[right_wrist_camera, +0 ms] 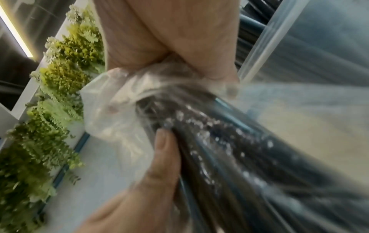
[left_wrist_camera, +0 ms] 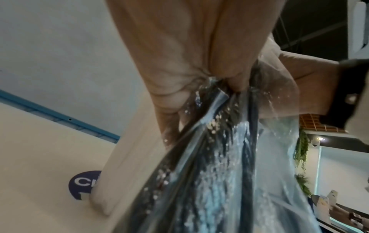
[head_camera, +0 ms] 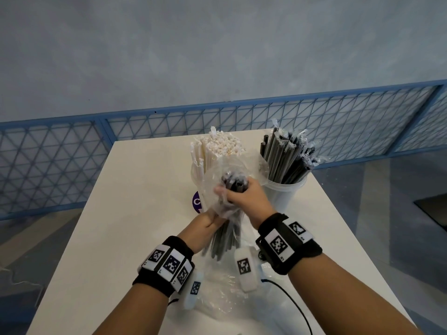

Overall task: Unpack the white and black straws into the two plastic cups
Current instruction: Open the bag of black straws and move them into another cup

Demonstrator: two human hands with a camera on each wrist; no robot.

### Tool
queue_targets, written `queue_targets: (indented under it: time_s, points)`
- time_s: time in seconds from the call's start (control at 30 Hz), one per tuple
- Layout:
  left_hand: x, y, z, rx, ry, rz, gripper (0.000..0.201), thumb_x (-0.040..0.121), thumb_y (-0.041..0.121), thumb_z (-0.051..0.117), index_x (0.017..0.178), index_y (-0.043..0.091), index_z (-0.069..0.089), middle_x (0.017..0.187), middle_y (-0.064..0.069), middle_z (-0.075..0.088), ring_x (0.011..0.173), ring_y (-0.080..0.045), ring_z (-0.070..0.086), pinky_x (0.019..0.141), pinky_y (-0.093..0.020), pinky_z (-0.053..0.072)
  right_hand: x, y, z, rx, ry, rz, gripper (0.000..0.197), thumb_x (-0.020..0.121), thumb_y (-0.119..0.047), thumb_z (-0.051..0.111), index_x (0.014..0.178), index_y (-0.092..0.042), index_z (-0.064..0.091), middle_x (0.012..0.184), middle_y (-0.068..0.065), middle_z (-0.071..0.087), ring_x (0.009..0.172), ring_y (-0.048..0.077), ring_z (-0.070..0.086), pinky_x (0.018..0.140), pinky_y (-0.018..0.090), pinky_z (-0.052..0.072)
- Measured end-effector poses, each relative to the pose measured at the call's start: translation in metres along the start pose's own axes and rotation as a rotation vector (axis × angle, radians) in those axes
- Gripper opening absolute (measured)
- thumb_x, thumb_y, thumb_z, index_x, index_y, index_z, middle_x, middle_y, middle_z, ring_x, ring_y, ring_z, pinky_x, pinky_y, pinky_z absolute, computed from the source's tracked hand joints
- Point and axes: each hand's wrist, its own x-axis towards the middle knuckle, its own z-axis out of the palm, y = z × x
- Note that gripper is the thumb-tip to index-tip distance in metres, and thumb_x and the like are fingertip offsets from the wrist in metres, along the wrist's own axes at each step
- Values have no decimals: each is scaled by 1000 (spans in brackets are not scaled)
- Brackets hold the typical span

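Both hands hold a bundle of black straws (head_camera: 223, 245) wrapped in a clear plastic bag (head_camera: 212, 187) above the table. My right hand (head_camera: 233, 189) grips the top of the bundle through the bag. My left hand (head_camera: 214, 221) grips it lower down. The left wrist view shows the left hand (left_wrist_camera: 209, 88) closed round the wrapped bundle (left_wrist_camera: 209, 157). In the right wrist view the right hand (right_wrist_camera: 191, 100) wraps the bundle (right_wrist_camera: 229, 149), with the thumb (right_wrist_camera: 165, 149) on the loose bag (right_wrist_camera: 111, 110). White straws (head_camera: 217, 148) fill the left cup (head_camera: 194, 169). Black straws (head_camera: 285, 160) stand in the right cup (head_camera: 283, 197).
The white table (head_camera: 121, 213) carries crumpled empty clear wrapping (head_camera: 225, 293) near its front edge, under my wrists. A purple round sticker (head_camera: 196, 201) lies by the left cup. A blue mesh fence (head_camera: 72, 153) runs behind the table. A black cable (head_camera: 297, 308) trails at the front right.
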Motion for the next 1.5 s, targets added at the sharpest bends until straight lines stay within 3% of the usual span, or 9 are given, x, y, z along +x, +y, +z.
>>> queue_targets:
  time_s: [0.13,0.3,0.47,0.57,0.73,0.9,1.27,1.4,1.5]
  points:
    - [-3,3,4,-34,39,15,24,96,29,28,101,30,51,97,19,57,84,22,54,73,3,36,5,-18,-12,106,108,-56,24,74,-7,74,94,-7,62,83,3,65,71,9,65,63,19,52]
    - [2,-2,0,-159,87,9,27,99,26,34,119,25,52,117,8,58,117,-9,51,103,-16,34,8,-44,-26,364,243,-179,12,80,-4,67,86,-12,61,77,2,63,68,8,64,69,22,54]
    - [0,14,-1,1,197,57,41,99,26,29,136,15,40,129,5,49,122,-5,42,91,1,29,5,-38,-24,231,181,-106,41,75,-5,72,112,3,56,87,2,67,78,11,66,75,25,55]
    - [-2,18,1,38,206,70,37,99,26,29,129,13,47,112,-15,62,100,-16,57,82,-17,39,3,-29,-22,184,241,-48,46,70,-3,76,111,7,58,93,8,68,82,15,66,73,25,54]
    - [-1,0,3,-40,223,-26,26,100,20,31,118,20,49,97,3,60,80,-11,59,83,-26,40,2,-50,-37,378,393,-99,29,75,-3,72,102,0,60,86,7,67,74,17,66,69,26,58]
    - [2,-12,3,-216,281,-117,31,101,21,29,95,11,58,76,-9,60,61,-18,58,56,-13,44,2,-77,-64,681,653,-123,48,78,-11,71,122,-1,51,111,17,66,96,30,67,85,45,56]
    - [-2,-19,-1,-173,543,-35,28,100,18,33,92,11,59,79,-13,64,59,-17,63,77,-48,54,-2,-107,-93,686,871,-309,48,78,-11,72,120,-7,50,108,12,67,96,26,67,84,48,56]
    - [-6,-13,-3,-287,612,-25,28,93,38,41,81,19,58,77,-17,65,67,-31,63,77,-48,53,2,-109,-93,541,866,-435,37,78,-6,71,110,-15,53,95,-1,66,89,12,67,85,33,57]
    - [-3,-9,-1,-376,594,2,31,98,28,39,79,14,59,69,-9,65,66,-31,61,76,-47,51,7,-103,-83,368,763,-480,28,79,-6,70,97,-20,54,89,-6,65,74,-4,65,68,14,53]
